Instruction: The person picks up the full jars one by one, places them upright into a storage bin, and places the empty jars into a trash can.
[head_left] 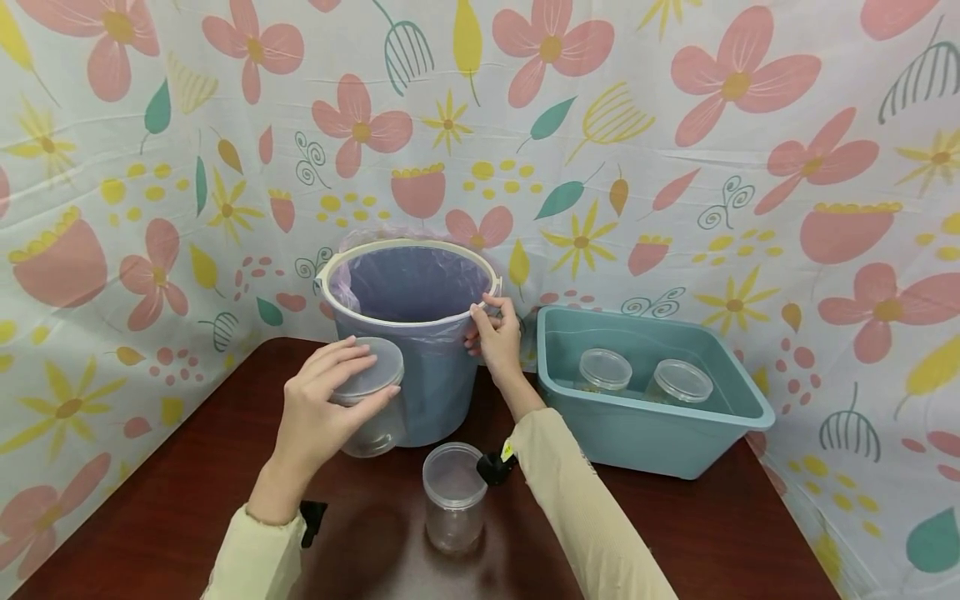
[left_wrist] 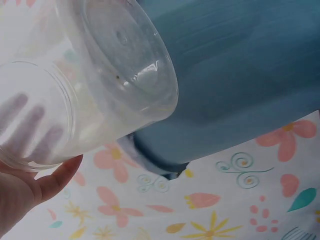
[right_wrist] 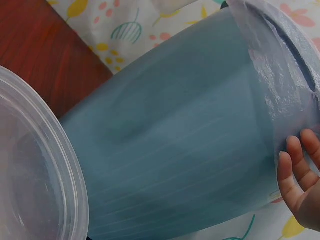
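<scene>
My left hand (head_left: 322, 400) grips a clear plastic jar (head_left: 372, 433) by its lid (head_left: 378, 367), thumb on one side and fingers on the other. The jar hangs in front of the blue trash can (head_left: 442, 392), and its round bottom shows in the left wrist view. A thin pinkish bag lines the can, folded over under a cream rim ring (head_left: 397, 322). My right hand (head_left: 498, 333) holds the can's right rim, fingertips (right_wrist: 294, 145) against the liner outside. Closer to me, another clear jar (head_left: 454, 500) stands upright on the table.
To the right of the can stands a teal tub (head_left: 637, 425) with two lidded jars (head_left: 605, 368) inside. The dark red-brown table (head_left: 720, 533) carries everything. Flower-print cloth (head_left: 637, 167) hangs behind and at both sides.
</scene>
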